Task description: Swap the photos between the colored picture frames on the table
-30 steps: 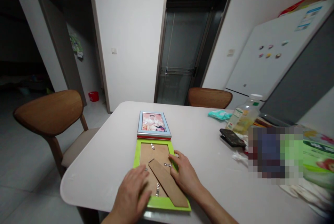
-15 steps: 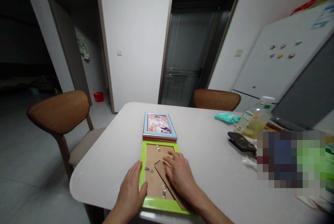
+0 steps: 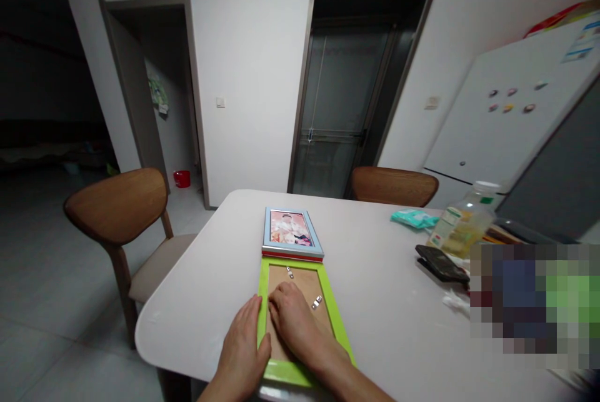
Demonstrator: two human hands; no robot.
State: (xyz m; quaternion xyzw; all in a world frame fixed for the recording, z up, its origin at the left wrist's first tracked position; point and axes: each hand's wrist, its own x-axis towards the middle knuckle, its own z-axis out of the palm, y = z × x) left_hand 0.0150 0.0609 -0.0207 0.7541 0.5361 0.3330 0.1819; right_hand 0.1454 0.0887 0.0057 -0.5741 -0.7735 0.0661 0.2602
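Observation:
A photo frame with a lime green border (image 3: pixel 334 308) lies face down on the table, its brown backing board (image 3: pixel 307 280) showing. My left hand (image 3: pixel 244 336) lies along its left side, fingers straight outside the border and thumb over the inner edge. My right hand (image 3: pixel 297 321) reaches across the board, fingers bent and pinched at the left edge, where they cover a metal clip. One metal clip (image 3: pixel 290 272) sits at the top and another metal clip (image 3: pixel 317 302) on the right. The lower board and most of the stand leg are hidden by my right hand and wrist.
A light blue frame with a picture (image 3: pixel 290 228) stacked on a red one touches the green frame's far end. On the white table (image 3: pixel 375 302) at right are a teal packet (image 3: pixel 415 219), a bottle (image 3: pixel 464 221) and a black wallet-like object (image 3: pixel 440 262). Chairs (image 3: pixel 119 205) stand around.
My right hand has moved left across the backing board, from the stand leg to the left clip, uncovering the right clip. My left hand stays at the frame's left side. The view has shifted slightly.

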